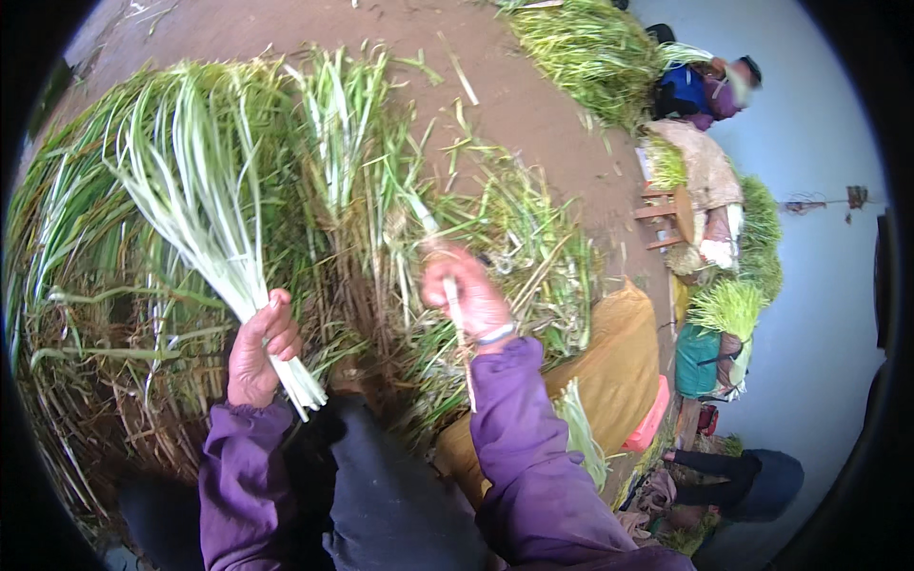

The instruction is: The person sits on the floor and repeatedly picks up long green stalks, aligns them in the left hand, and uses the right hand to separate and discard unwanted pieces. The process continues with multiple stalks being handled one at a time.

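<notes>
My left hand (pixel 264 346) is closed round the lower part of a bundle of pale green stalks (pixel 207 235), whose leafy tops fan out up and to the left and whose cut ends stick out below the fist. My right hand (pixel 460 292), a little blurred, grips a single stalk (pixel 459 321); its thin brownish end hangs down over the purple sleeve, and its leafy part points up and left. Beneath both hands lies a big heap of long leafy stalks (pixel 93 264), green at the tops and brown towards the roots.
Loose leaves and peelings (pixel 535 264) lie right of my right hand. An ochre sack (pixel 614 357) and a pink plastic object (pixel 648 414) are beyond my right arm. Along the wall are a wooden stool (pixel 675 216), a teal bundle (pixel 694 360), more greens (pixel 585 57) and two people.
</notes>
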A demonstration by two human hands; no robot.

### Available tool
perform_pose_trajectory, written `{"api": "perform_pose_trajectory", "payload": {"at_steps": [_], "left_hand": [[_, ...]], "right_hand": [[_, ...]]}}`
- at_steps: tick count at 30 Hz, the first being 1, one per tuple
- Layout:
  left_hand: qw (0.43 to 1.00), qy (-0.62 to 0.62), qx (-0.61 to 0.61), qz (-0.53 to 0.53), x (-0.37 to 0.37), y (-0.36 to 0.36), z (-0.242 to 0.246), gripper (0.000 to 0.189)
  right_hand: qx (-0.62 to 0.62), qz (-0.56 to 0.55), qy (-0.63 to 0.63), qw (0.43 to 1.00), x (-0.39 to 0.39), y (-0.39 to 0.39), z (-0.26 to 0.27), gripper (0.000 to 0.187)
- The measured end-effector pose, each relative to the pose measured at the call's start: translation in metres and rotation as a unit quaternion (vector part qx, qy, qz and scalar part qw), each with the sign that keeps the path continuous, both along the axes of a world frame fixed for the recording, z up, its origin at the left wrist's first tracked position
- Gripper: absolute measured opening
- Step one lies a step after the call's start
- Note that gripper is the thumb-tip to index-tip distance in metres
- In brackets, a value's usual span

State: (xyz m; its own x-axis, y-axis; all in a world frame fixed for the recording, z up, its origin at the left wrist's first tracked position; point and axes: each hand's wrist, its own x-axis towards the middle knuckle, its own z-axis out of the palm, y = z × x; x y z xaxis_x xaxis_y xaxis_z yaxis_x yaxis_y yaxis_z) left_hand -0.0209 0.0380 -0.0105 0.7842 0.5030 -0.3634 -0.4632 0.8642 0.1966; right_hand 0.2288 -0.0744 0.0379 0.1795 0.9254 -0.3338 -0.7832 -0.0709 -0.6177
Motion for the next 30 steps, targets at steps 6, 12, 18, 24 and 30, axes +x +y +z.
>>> {"api": "perform_pose_trajectory", "payload": {"at_steps": [6,12,18,24,30], "left_hand": [[0.998,0.040,0.038,-0.026,-0.006,0.004,0.003,0.020],[0.997,0.056,0.060,-0.014,-0.003,0.003,0.005,0.020],[0.989,0.132,0.071,-0.012,-0.002,0.001,0.002,0.015],[0.969,0.221,0.105,-0.035,-0.001,0.000,-0.006,0.017],[0.943,0.310,0.117,-0.020,0.004,-0.004,-0.007,0.014]], "right_hand": [[0.084,-0.045,0.091,0.991,-0.049,0.005,-0.031,0.037],[-0.064,0.018,-0.091,0.994,-0.066,-0.001,-0.051,0.039],[-0.075,0.008,-0.225,0.971,-0.100,-0.013,-0.074,0.029],[-0.095,0.091,-0.306,0.943,-0.109,-0.012,-0.072,0.027],[-0.123,0.098,-0.389,0.908,-0.121,-0.012,-0.068,0.028]]}}
